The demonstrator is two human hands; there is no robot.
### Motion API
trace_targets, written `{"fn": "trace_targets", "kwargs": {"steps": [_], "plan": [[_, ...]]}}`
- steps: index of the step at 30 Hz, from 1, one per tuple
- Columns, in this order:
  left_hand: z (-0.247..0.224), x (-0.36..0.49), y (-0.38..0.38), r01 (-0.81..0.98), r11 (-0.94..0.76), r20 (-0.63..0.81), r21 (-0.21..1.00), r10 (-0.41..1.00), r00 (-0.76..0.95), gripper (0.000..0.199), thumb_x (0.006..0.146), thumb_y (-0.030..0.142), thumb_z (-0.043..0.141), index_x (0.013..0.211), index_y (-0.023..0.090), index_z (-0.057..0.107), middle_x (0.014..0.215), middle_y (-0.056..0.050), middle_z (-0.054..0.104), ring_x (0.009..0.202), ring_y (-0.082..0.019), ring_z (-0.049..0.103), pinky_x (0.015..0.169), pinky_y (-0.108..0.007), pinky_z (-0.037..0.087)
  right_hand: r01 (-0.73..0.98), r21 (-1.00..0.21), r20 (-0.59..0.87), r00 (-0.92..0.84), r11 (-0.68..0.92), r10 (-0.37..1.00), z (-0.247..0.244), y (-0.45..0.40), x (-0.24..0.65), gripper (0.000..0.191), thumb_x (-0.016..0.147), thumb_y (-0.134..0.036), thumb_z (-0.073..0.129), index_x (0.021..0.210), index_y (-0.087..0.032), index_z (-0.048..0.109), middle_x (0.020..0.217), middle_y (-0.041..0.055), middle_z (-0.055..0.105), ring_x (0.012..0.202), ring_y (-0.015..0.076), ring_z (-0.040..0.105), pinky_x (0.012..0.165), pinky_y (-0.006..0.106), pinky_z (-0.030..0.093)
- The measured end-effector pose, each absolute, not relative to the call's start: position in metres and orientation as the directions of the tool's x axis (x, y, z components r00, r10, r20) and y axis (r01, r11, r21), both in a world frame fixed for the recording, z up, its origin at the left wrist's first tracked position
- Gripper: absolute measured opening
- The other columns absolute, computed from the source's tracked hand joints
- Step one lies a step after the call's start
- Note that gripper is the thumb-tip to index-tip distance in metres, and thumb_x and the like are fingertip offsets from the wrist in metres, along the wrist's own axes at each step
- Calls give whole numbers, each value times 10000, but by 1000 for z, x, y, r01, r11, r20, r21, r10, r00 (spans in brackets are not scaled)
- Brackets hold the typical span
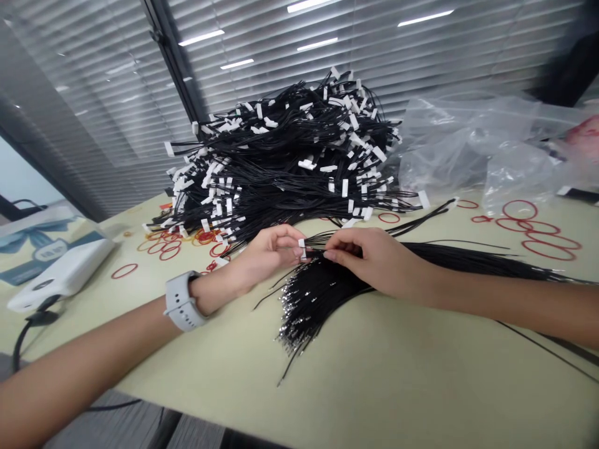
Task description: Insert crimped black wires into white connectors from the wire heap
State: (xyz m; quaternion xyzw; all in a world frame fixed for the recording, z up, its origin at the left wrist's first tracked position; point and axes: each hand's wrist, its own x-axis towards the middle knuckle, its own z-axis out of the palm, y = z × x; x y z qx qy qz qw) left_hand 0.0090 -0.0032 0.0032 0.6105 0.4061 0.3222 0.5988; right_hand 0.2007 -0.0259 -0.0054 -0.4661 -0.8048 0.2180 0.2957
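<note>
Near the middle of the table, my left hand (pixel 274 249), with a grey watch on its wrist, pinches a small white connector (pixel 302 248). Just to its right, my right hand (pixel 362 252) is closed with thumb and finger on a thin black wire that runs to the connector. Under and beside both hands lies a thick bundle of loose black wires (pixel 318 299), with shiny metal tips fanned out toward the left. Behind the hands rises a large heap of black cables with white connectors (pixel 290 156).
Red rubber bands (pixel 545 240) lie at the right, others (pixel 171 246) at the left. Clear plastic bags (pixel 468 143) stand at the back right. A white device (pixel 65 271) with a black cable is at the left, by a patterned box (pixel 28 249). The table (pixel 397 374) is pale yellow.
</note>
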Motion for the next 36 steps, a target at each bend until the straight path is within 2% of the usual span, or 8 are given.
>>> {"fn": "trace_targets", "kwargs": {"steps": [8,13,20,25,29,32,36], "plan": [[3,10,-3,96,107,-136,990,915,381,108,739,97,587,825,123,527,754,-17,621,700,-89,598,694,-220,441,587,-602,366,-399,541,841,-7,-21,203,169,817,-258,452,716,-169,553,600,-30,513,532,70,423,545,219,322],[5,10,-5,94,119,-145,988,918,368,91,774,81,555,844,124,516,770,-7,616,692,-64,591,701,-192,437,600,-582,425,-352,549,834,-10,-18,203,140,803,-217,487,726,-167,593,719,-7,561,660,86,476,620,220,348],[7,11,-6,88,119,-144,989,910,388,140,760,-2,522,845,108,507,767,-7,608,719,-64,589,708,-165,430,555,-645,361,-386,526,849,-8,-20,203,154,805,-249,480,776,-173,611,728,-4,595,638,91,500,591,222,365],[5,8,-5,73,122,-141,990,908,395,109,763,91,573,849,134,522,758,7,603,728,-75,588,730,-186,435,560,-642,359,-385,524,850,-10,-21,203,197,832,-310,438,758,-169,554,648,-20,539,566,74,448,533,210,334],[3,7,-4,78,101,-124,992,907,402,124,760,142,596,867,149,535,775,11,609,730,-75,583,727,-197,433,579,-627,383,-354,521,853,-12,-19,203,184,834,-278,433,759,-170,561,669,-19,552,577,75,447,563,217,340],[2,6,-3,84,69,-98,994,905,414,133,749,144,605,861,148,533,772,8,608,724,-73,580,706,-196,431,577,-638,379,-341,510,860,-11,-19,202,174,822,-264,445,770,-173,583,712,-12,580,619,83,478,587,222,354],[1,6,-1,85,30,-63,996,906,419,170,711,111,624,851,139,531,762,-2,606,718,-82,581,697,-211,431,576,-647,360,-346,499,867,-8,-21,202,175,801,-270,472,726,-168,593,634,-24,559,556,71,456,551,218,346]]}}
